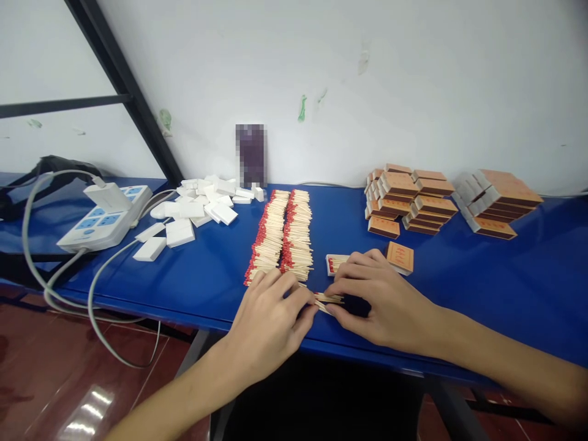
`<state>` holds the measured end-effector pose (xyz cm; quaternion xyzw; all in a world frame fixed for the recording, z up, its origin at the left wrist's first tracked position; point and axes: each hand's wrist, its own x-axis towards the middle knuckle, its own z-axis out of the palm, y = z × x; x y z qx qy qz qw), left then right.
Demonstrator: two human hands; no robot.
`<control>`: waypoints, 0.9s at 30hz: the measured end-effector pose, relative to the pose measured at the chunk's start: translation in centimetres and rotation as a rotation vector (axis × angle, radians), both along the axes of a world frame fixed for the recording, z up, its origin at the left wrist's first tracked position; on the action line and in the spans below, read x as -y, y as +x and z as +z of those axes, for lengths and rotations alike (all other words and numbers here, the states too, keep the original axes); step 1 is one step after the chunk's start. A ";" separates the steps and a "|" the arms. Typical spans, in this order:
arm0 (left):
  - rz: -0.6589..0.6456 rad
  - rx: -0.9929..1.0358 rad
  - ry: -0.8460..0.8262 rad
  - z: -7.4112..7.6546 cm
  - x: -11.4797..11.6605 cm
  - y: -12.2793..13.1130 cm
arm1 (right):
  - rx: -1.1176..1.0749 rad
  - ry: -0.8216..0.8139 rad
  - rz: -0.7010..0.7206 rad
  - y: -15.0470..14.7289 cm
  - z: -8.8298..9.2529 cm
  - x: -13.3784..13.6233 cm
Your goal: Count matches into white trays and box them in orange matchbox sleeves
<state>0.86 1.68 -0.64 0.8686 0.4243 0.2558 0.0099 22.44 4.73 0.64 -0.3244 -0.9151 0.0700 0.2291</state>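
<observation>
Near the front edge of the blue table, a small bunch of matches (334, 299) lies between my two hands. My left hand (273, 312) is closed, thumb and forefinger pinched at the red-headed end of these matches. From the other side, the curved thumb and forefinger of my right hand (386, 300) close on the same sticks. Just beyond the right fingers sits a white matchbox tray (327, 266) with matches in it, partly hidden by the hand. Two long rows of red-tipped matches, a left row (269, 236) and a right row (297, 236), lie beyond my left hand.
A single matchbox sleeve (400, 257) lies past my right hand. Stacked matchboxes (408, 196) and another stack (505, 196) stand at the back right. White trays (202, 202) are piled at the back left, near a power strip (108, 217) with looping cables.
</observation>
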 end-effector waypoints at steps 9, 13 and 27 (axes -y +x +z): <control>0.094 -0.010 0.127 -0.2 0.6 -0.9 | 0.012 0.116 0.020 0.1 0.1 0.4; 0.093 -0.045 0.131 -0.1 0.9 -1.1 | 0.029 0.104 0.019 0.2 -0.1 0.5; 0.007 -0.083 0.081 -0.2 2.2 -0.3 | 0.031 0.023 0.066 0.5 -0.7 0.4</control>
